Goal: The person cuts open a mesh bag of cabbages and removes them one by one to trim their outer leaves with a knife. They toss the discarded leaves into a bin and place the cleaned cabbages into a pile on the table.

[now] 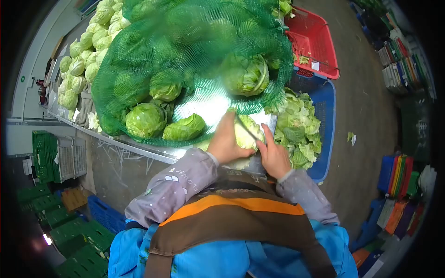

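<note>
A pale cabbage lies at the near right corner of the metal table. My left hand is closed round its left side, thumb along the near edge. On the right, my right hand grips a knife, whose dark, thin blade crosses the cabbage's face. Beyond my hands a green mesh bag spreads over the table with several cabbages in it. Two green cabbages sit at its near edge, left of my left hand.
A blue crate full of cut leaves stands right of the table, with a red basket behind it. Trimmed cabbages are piled at the far left. Green crates stand on the left floor.
</note>
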`<state>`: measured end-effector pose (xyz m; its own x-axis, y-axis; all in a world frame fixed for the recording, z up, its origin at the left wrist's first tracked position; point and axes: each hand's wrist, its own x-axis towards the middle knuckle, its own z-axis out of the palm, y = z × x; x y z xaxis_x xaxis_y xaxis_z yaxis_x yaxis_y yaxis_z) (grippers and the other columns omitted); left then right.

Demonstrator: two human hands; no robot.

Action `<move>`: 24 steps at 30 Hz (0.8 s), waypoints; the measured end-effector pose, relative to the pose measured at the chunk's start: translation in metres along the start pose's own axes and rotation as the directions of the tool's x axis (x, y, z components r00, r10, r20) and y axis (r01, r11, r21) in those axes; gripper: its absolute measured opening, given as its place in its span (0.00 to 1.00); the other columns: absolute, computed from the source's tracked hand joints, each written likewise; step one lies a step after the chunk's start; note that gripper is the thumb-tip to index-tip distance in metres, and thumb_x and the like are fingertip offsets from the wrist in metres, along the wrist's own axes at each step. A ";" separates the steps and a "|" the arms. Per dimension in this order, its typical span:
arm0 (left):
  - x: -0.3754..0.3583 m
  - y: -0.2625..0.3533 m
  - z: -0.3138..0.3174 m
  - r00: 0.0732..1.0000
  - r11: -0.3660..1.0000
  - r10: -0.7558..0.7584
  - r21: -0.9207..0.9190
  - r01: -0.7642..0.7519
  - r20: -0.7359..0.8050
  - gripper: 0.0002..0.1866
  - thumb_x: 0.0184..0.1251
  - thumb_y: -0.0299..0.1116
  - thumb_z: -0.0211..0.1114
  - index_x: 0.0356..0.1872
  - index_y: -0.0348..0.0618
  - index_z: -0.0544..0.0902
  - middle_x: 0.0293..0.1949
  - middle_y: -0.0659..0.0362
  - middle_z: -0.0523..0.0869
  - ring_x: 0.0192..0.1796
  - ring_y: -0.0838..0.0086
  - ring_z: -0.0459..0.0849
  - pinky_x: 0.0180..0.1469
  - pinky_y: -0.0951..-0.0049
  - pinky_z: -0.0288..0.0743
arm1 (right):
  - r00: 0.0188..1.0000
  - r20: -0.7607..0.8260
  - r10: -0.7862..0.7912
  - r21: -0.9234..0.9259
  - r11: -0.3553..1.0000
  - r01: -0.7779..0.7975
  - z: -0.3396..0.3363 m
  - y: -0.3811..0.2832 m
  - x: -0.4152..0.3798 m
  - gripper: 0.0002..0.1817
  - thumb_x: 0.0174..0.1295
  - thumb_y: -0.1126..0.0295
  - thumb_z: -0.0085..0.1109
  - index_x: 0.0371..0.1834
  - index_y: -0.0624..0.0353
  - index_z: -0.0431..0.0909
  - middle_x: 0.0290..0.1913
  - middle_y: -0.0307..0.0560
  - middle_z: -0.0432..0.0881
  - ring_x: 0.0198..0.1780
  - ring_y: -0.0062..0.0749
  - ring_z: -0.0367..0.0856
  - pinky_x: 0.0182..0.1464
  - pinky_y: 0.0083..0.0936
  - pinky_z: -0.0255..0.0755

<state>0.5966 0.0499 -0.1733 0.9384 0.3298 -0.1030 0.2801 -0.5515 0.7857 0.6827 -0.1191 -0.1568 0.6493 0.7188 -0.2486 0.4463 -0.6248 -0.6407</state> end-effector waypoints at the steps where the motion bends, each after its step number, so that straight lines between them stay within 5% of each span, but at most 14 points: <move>1: -0.002 -0.002 0.004 1.000 1.000 0.015 0.017 -0.015 -0.004 0.64 0.33 0.46 0.80 0.67 0.23 0.47 0.63 0.33 0.60 0.67 0.45 0.61 0.69 0.60 0.56 | 1.000 0.005 0.011 0.002 1.000 -0.011 0.010 0.000 0.002 0.28 0.69 0.58 0.46 0.69 0.57 0.56 0.23 0.60 0.80 0.26 0.59 0.80 0.30 0.46 0.71; 3: -0.001 0.000 0.005 0.999 0.999 0.032 0.028 -0.031 -0.027 0.64 0.33 0.46 0.80 0.67 0.23 0.47 0.63 0.33 0.60 0.67 0.45 0.61 0.69 0.60 0.55 | 0.966 -0.238 0.102 0.328 0.944 -0.019 0.031 0.010 0.016 0.25 0.70 0.58 0.45 0.65 0.60 0.64 0.26 0.64 0.80 0.30 0.61 0.80 0.34 0.43 0.72; 5: -0.002 0.001 0.003 0.998 0.998 0.050 0.052 -0.048 -0.046 0.63 0.34 0.45 0.80 0.67 0.24 0.47 0.63 0.33 0.59 0.67 0.45 0.60 0.70 0.59 0.54 | 0.946 -0.314 0.075 0.330 0.943 0.035 0.031 0.016 0.018 0.23 0.70 0.57 0.44 0.61 0.62 0.69 0.29 0.66 0.80 0.34 0.61 0.80 0.36 0.41 0.72; 7: -0.006 0.004 0.004 0.992 0.995 0.085 0.051 -0.081 -0.094 0.62 0.34 0.44 0.80 0.67 0.25 0.48 0.63 0.34 0.59 0.68 0.45 0.59 0.70 0.58 0.53 | 0.969 -0.245 0.021 0.303 0.951 0.056 0.014 0.017 0.018 0.25 0.69 0.55 0.46 0.59 0.63 0.70 0.28 0.66 0.80 0.33 0.59 0.81 0.36 0.40 0.72; 8: -0.008 0.006 0.004 0.992 0.995 0.087 0.049 -0.082 -0.095 0.62 0.34 0.44 0.80 0.67 0.25 0.48 0.63 0.34 0.59 0.68 0.45 0.59 0.70 0.58 0.53 | 0.987 -0.086 0.133 0.276 0.955 -0.105 -0.005 0.003 0.017 0.25 0.64 0.54 0.53 0.56 0.63 0.73 0.26 0.64 0.80 0.32 0.55 0.82 0.35 0.39 0.73; 9: -0.011 0.008 0.003 0.989 0.992 0.119 0.047 -0.115 -0.087 0.62 0.34 0.44 0.80 0.67 0.28 0.49 0.63 0.35 0.59 0.67 0.45 0.59 0.70 0.58 0.54 | 0.988 -0.088 0.129 0.274 0.956 -0.100 -0.013 -0.003 0.018 0.25 0.64 0.54 0.53 0.56 0.63 0.73 0.26 0.64 0.80 0.32 0.55 0.82 0.35 0.39 0.73; 12: -0.013 0.009 0.000 0.991 0.989 0.130 0.069 -0.128 -0.025 0.60 0.34 0.43 0.80 0.68 0.33 0.51 0.63 0.38 0.61 0.67 0.44 0.60 0.69 0.57 0.55 | 0.979 -0.128 -0.158 0.040 0.986 0.164 -0.017 -0.004 0.023 0.22 0.53 0.61 0.61 0.50 0.61 0.77 0.24 0.59 0.81 0.29 0.53 0.82 0.33 0.41 0.75; 16: -0.012 0.011 -0.003 0.992 0.991 0.113 0.066 -0.117 0.056 0.57 0.35 0.42 0.79 0.68 0.38 0.54 0.63 0.40 0.62 0.66 0.44 0.60 0.68 0.56 0.57 | 0.939 -0.117 -0.325 -0.176 0.937 0.302 -0.033 0.002 0.032 0.13 0.51 0.66 0.63 0.39 0.59 0.79 0.22 0.56 0.80 0.27 0.55 0.80 0.30 0.44 0.73; 22: -0.040 -0.024 -0.007 0.957 0.956 0.291 -0.024 -0.291 0.001 0.57 0.35 0.40 0.80 0.68 0.39 0.52 0.64 0.40 0.59 0.67 0.46 0.60 0.69 0.56 0.55 | 0.931 -0.351 -0.099 -0.079 0.994 0.076 0.024 0.076 0.041 0.11 0.52 0.65 0.66 0.30 0.61 0.78 0.20 0.57 0.78 0.25 0.57 0.78 0.28 0.43 0.71; 24: -0.058 -0.031 -0.013 0.980 0.966 0.188 -0.169 -0.196 -0.062 0.55 0.35 0.41 0.82 0.63 0.39 0.54 0.63 0.41 0.60 0.67 0.52 0.61 0.68 0.59 0.57 | 0.913 -0.404 0.058 -0.027 0.997 -0.076 0.026 0.074 0.031 0.17 0.51 0.63 0.70 0.36 0.63 0.78 0.24 0.57 0.79 0.30 0.53 0.81 0.32 0.39 0.72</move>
<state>0.5313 0.0575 -0.1841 0.9599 0.2672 0.0845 0.0527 -0.4683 0.8820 0.7198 -0.1353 -0.2303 0.8675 0.4967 0.0288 0.4124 -0.6855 -0.6001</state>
